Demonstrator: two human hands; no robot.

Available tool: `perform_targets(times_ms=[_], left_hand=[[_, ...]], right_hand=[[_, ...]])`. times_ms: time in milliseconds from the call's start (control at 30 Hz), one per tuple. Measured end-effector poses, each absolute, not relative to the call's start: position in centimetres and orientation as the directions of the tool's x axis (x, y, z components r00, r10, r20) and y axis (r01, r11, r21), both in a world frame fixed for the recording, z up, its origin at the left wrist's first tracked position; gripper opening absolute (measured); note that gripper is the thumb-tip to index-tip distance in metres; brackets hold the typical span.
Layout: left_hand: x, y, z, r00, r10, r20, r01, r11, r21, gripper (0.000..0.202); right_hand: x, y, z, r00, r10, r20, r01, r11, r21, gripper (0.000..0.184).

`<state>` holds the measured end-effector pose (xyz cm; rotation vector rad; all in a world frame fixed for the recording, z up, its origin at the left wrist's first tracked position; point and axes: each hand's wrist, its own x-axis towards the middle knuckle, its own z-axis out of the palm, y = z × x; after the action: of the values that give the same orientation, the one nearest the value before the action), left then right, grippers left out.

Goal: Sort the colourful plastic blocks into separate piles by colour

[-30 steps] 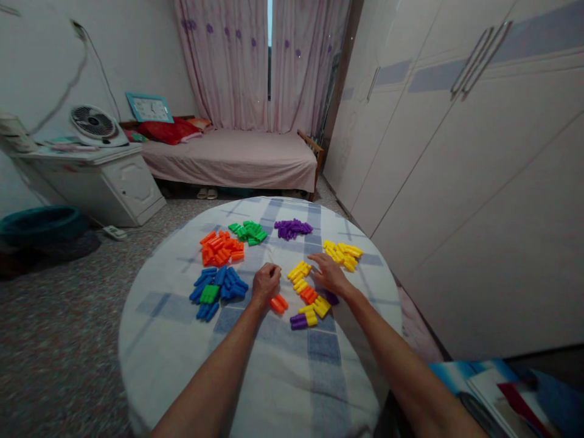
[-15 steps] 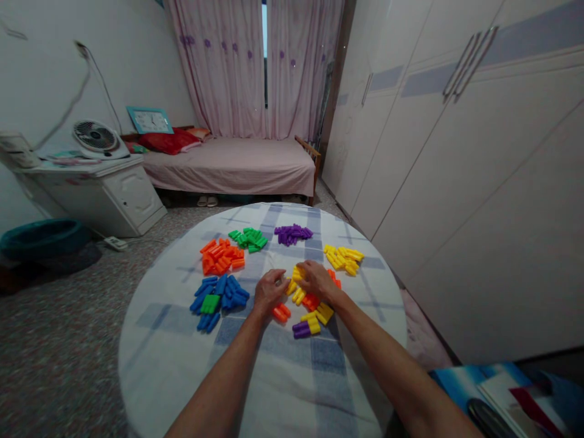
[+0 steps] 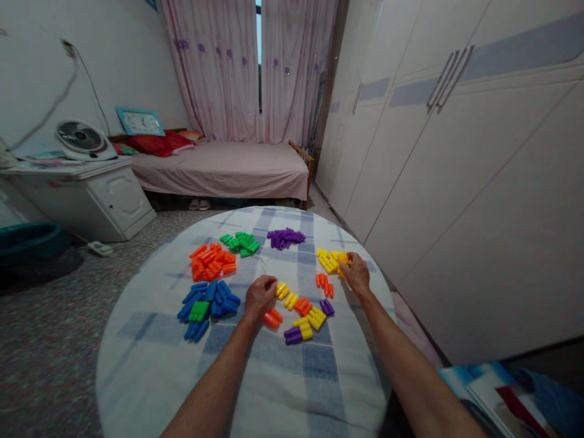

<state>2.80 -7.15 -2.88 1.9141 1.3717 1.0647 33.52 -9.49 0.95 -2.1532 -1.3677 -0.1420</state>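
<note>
My right hand (image 3: 357,274) is at the pile of yellow plastic building blocks (image 3: 331,260), its thumb and fingers closed around a yellow block at the pile's right side. My left hand (image 3: 260,298) rests near the table's middle with fingers curled together; whatever they may hold is hidden. Just right of its fingertips lies a yellow block (image 3: 283,291), and an orange block (image 3: 272,318) lies below them. A loose curve of pieces continues with another orange block (image 3: 303,305), a yellow block (image 3: 317,317), a purple block (image 3: 326,307) and a joined purple-and-yellow piece (image 3: 298,333).
Sorted piles of orange (image 3: 212,261), green (image 3: 241,243), purple (image 3: 286,238) and blue blocks (image 3: 221,298) lie on the round checked tablecloth (image 3: 274,383). A green block (image 3: 199,311) sits on the blue ones. A wardrobe (image 3: 438,182) stands to the right, a bed (image 3: 228,164) behind.
My right hand has moved right and away from the middle blocks to the yellow pile, uncovering orange and purple blocks. My left hand stays near the same yellow blocks. The view has shifted slightly.
</note>
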Motion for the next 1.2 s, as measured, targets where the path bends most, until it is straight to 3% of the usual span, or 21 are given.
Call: perform_targets(times_ms=[233,400,567,733,867,1067,1200], left_hand=[[2.8,-7.5,-2.2,0.146,0.955,0.26,0.523,-0.297,0.799,0.027],[2.8,-7.6,-2.0,0.126,0.963,0.239,0.507,-0.269,0.819,0.03],[2.6,-7.6,-1.9,0.136,0.959,0.25,0.494,-0.284,0.822,0.03],[2.6,-7.6,-1.9,0.138,0.954,0.266,0.506,-0.299,0.809,0.03],[2.6,-7.5,-2.1,0.144,0.951,0.272,0.503,-0.307,0.808,0.028],[2.6,-7.5,-2.3,0.139,0.955,0.263,0.483,-0.297,0.824,0.028],[2.7,-7.5,-2.3,0.137,0.955,0.262,0.484,-0.295,0.823,0.027]], right_hand=[[31.2,-9.8,1.5,0.391,0.834,0.39,0.888,-0.232,-0.397,0.031],[25.5,-10.8,2.5,-0.028,0.946,0.323,0.909,0.159,-0.386,0.031],[19.7,-11.8,2.6,-0.205,0.963,0.175,0.918,0.252,-0.307,0.046],[17.3,-11.8,2.2,-0.192,0.978,0.081,0.962,0.204,-0.18,0.036],[16.7,-11.5,1.7,-0.135,0.985,0.103,0.974,0.151,-0.167,0.03],[18.6,-11.0,2.1,-0.036,0.972,0.232,0.957,0.1,-0.271,0.034],[24.0,-10.0,3.6,0.234,0.877,0.419,0.915,-0.053,-0.399,0.039]])
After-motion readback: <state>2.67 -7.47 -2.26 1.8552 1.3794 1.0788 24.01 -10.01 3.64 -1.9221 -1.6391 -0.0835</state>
